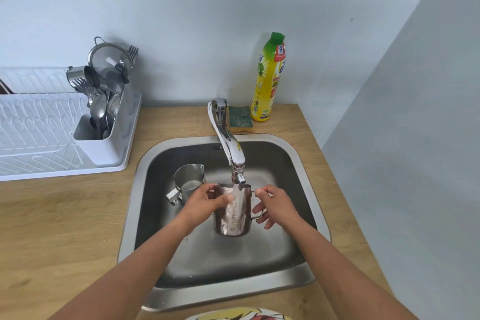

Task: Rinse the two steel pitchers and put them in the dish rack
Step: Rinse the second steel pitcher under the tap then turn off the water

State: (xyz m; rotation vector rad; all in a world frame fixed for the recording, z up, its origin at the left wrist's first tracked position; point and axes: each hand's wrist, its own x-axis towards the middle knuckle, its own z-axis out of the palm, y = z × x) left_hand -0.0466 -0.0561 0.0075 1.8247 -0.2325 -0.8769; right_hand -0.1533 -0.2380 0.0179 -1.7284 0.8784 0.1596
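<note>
I have the nearer steel pitcher (233, 212) upright over the middle of the sink (296, 163), directly under the faucet (228, 143), with water running onto it; my left hand (205, 201) wraps its left side, thumb across the front wall, fingers curled over the rim; my right hand (275, 205) pinches the handle at the top with thumb and forefinger, the other fingers spread loosely beside it. The second pitcher (188, 182) stands upright in the basin just behind and left of my left hand. The dish rack (52, 148) sits on the counter (65, 221) well to the left, cutlery in its holder.
</note>
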